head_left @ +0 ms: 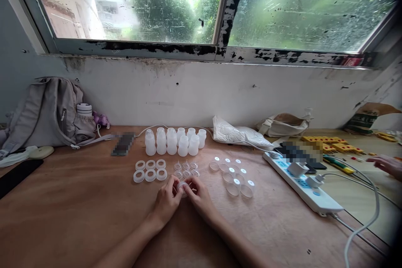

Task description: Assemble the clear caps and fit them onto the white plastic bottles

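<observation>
My left hand [168, 199] and my right hand [199, 197] meet at the middle of the table, fingers closed on a small translucent ring-shaped part [181, 185] between them. Just beyond my fingers lie several clear nipple-like pieces [186, 166]. To their left, several white rings [150, 175] sit in two rows. Several clear round caps [233, 189] with white dots lie to the right. Behind these stand several frosted white bottles [171, 142] in a cluster. My fingers partly hide the held part.
A white power strip [301, 184] with plugs and cables is at the right. A grey backpack [53, 113] sits at the back left, a white plastic package [238, 132] by the wall. Another person's hand [386, 164] is at the far right near yellow parts [333, 143].
</observation>
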{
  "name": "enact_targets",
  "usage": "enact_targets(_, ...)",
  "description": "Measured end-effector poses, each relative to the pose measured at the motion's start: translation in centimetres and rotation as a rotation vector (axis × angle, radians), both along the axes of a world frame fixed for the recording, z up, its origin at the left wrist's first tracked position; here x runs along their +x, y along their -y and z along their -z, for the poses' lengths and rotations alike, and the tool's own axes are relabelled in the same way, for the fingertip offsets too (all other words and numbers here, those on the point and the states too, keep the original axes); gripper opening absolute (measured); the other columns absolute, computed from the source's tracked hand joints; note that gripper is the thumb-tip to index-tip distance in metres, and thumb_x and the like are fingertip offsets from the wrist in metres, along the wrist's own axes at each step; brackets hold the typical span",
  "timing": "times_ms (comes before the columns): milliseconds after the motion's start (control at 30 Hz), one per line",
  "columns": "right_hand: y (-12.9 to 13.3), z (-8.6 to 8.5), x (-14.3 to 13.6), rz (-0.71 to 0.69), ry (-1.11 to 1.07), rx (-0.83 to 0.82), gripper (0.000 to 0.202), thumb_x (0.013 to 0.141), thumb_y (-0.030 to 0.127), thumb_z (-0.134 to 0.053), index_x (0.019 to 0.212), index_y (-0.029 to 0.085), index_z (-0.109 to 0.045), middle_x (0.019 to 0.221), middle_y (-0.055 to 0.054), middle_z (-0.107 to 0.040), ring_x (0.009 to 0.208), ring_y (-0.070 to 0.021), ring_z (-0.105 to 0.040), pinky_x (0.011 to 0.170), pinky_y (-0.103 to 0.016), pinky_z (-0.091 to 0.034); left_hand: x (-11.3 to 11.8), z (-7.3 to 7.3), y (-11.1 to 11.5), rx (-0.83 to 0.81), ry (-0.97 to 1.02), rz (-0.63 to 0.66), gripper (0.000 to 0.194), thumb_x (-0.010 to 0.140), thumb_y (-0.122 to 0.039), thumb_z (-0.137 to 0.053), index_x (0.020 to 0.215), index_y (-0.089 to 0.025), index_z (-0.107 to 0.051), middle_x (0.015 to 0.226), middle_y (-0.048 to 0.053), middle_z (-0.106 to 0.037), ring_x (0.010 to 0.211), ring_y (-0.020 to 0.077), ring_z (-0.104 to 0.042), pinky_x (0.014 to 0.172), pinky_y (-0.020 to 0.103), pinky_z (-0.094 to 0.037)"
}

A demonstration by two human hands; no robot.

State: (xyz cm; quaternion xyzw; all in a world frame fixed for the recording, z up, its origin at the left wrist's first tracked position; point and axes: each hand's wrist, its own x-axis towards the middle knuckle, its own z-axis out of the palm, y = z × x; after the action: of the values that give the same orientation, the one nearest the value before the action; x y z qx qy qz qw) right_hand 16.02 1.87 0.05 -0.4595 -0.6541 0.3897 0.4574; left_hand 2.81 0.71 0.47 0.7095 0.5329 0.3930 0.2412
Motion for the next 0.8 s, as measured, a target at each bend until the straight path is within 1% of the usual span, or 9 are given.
enact_targets(67,0.00,0.07,0.02,-0.023,-0.040,-0.056,0.016,0.078,0.033,-0.047,0.080,0.019,-0.053,0.069,0.000,-0.055,0.054,-0.0111,-0.052,0.044,-0.020,-0.042,0.00,-0.13,-0.04,-0.010,0.032,-0.008,0.006,0.080,-0.025,-0.038,0.081,-0.021,-0.043,0.072,-0.002,-0.054,0.061,0.0116,-0.053,0.060,0.022,-0.041)
enact_targets(133,-0.03,0.15,0.07,-0.026,-0.064,-0.068,0.015,0.078,0.033,-0.047,0.081,0.019,-0.052,0.068,0.001,-0.056,0.052,-0.0111,-0.052,0.043,-0.021,-0.043,0.00,-0.27,-0.04,-0.009,0.048,-0.002,0.007,0.080,-0.025,-0.040,0.082,-0.021,-0.045,0.075,-0.001,-0.055,0.061,0.0114,-0.053,0.060,0.022,-0.041)
enact_targets(300,-0.28,0.30,0.30,-0.020,-0.061,-0.035,0.011,0.078,0.027,-0.048,0.083,0.019,-0.053,0.074,-0.001,-0.059,0.064,-0.0146,-0.058,0.051,-0.022,-0.047,-0.02,-0.30,-0.01,0.007,0.075,0.036,0.011,0.077,-0.022,-0.044,0.088,-0.021,-0.046,0.078,0.000,-0.057,0.065,0.0120,-0.056,0.060,0.021,-0.043)
enact_targets(467,-0.35,0.12,0.40,-0.042,0.001,0.042,0.013,0.076,0.020,-0.049,0.088,0.019,-0.051,0.078,-0.002,-0.060,0.067,-0.0143,-0.059,0.059,-0.024,-0.048,-0.10,-0.06,-0.19,0.000,0.071,0.006,0.013,0.077,-0.022,-0.043,0.090,-0.021,-0.047,0.081,0.001,-0.057,0.062,0.0114,-0.056,0.061,0.023,-0.045)
enact_targets(600,-0.30,0.01,0.39,-0.046,-0.017,0.065,0.015,0.076,0.018,-0.048,0.090,0.020,-0.050,0.082,-0.003,-0.061,0.074,-0.0149,-0.060,0.066,-0.026,-0.049,-0.24,-0.01,-0.41,0.011,0.065,0.036,0.019,0.075,-0.020,-0.046,0.093,-0.022,-0.047,0.086,0.002,-0.057,0.068,0.0128,-0.057,0.065,0.024,-0.046)
enact_targets(700,-0.37,0.15,0.37,-0.052,-0.017,0.047,0.015,0.076,0.020,-0.049,0.091,0.020,-0.049,0.082,-0.003,-0.061,0.072,-0.0146,-0.061,0.064,-0.026,-0.049,-0.35,0.05,-0.55,0.004,0.071,0.038,0.021,0.073,-0.017,-0.046,0.094,-0.022,-0.048,0.087,0.002,-0.057,0.070,0.0135,-0.057,0.066,0.025,-0.046)
enact_targets(800,-0.51,0.40,0.33,-0.048,-0.006,0.040,0.014,0.077,0.022,-0.049,0.091,0.020,-0.049,0.080,-0.002,-0.061,0.069,-0.0140,-0.060,0.062,-0.025,-0.049,-0.42,0.13,-0.61,-0.003,0.072,0.031,0.023,0.072,-0.016,-0.046,0.094,-0.021,-0.048,0.086,0.002,-0.058,0.067,0.0129,-0.057,0.066,0.026,-0.047)
